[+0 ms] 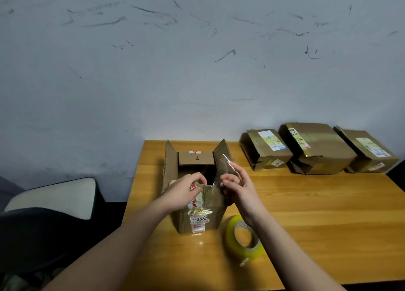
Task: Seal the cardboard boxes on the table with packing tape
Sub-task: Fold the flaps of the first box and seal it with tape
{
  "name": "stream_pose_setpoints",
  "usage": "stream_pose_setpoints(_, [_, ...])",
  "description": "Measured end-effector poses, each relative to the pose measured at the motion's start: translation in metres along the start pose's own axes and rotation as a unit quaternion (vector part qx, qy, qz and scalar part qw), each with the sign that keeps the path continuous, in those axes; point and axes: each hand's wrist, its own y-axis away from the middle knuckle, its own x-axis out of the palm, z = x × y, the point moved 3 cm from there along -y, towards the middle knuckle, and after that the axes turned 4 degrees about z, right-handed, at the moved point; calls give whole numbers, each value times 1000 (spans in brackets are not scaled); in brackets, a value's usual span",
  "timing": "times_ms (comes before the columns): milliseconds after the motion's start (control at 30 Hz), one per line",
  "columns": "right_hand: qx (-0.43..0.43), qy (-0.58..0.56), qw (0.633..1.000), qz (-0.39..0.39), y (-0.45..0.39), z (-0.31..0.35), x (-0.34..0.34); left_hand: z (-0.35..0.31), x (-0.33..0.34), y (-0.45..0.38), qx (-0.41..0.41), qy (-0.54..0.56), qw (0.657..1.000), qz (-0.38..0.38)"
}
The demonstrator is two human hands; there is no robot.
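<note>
Scuffed grey wall behind wooden surface [306, 214]. Open box [197, 205] sits between both hands, flaps up. Left hand [186, 192] pinches near flap's old tape; right hand [235, 184] pinches clear tape strip [226, 163], prob. clearing it before sealing. Tape roll [244, 239] just below right wrist, w/in reach.

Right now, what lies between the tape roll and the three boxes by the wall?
Nothing: the head view shows only bare table between the tape roll and the three boxes.
</note>
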Motion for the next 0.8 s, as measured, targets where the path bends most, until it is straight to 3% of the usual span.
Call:
stream_pose_setpoints(233, [-22,49,999,0,0,-4,0,2,3,-3,-7,-18,1000,-4])
stream_pose_setpoints(367, [-42,108,993,18,0,-6,1,6,4,-5,0,40,999,7])
stream_pose_setpoints(533, [-73,230,968,72,-3,-13,13,11,0,-7,-14,124,992,5])
stream_pose_setpoints(800, [-106,338,933,61,-2,-30,19,14,2,-7,-19,154,988,7])
